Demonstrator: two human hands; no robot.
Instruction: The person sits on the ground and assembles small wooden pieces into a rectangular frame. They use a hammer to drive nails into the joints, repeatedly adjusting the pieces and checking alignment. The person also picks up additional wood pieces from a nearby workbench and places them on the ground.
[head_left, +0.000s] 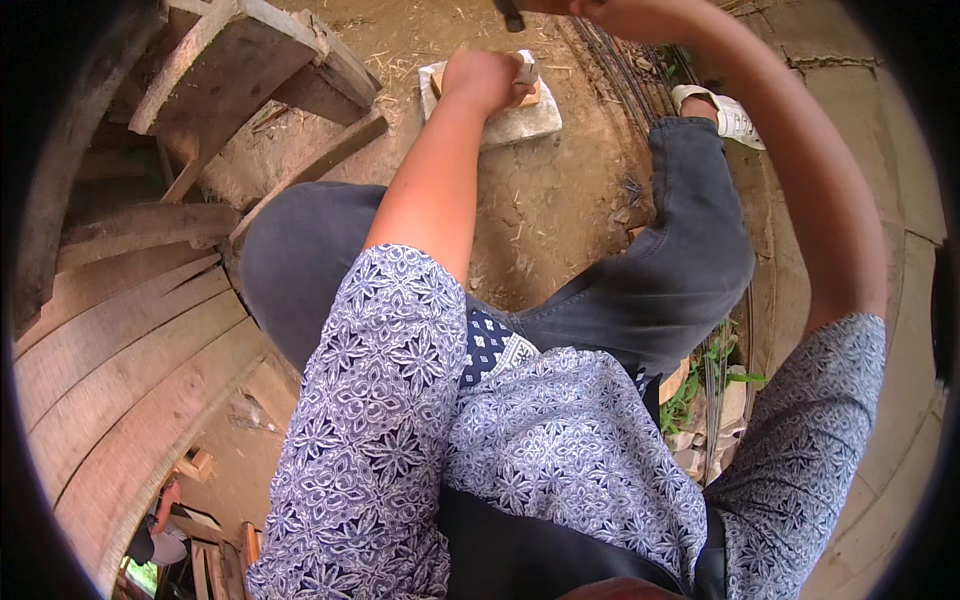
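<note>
My left hand [482, 80] is closed, its fingers curled down over a small tan wooden block [533, 97] on a pale stone slab [515, 128]. A small greyish piece [526, 66] shows by its fingers, but I cannot make out what it is or what the fingers pinch. Raised at the top edge, my right hand [640, 18] is wrapped round the handle of a hammer. The dark head of the hammer [510, 16] hangs to the left of that hand, beyond the slab; the view's edge cuts off part of the tool.
Wooden planks [130, 350] and a rough wooden frame [240, 70] stand on the left. Thin metal rods [625, 75] lie right of the slab on the dirt ground [520, 240], beside a paved strip [840, 110]. Another person [162, 535] is at lower left.
</note>
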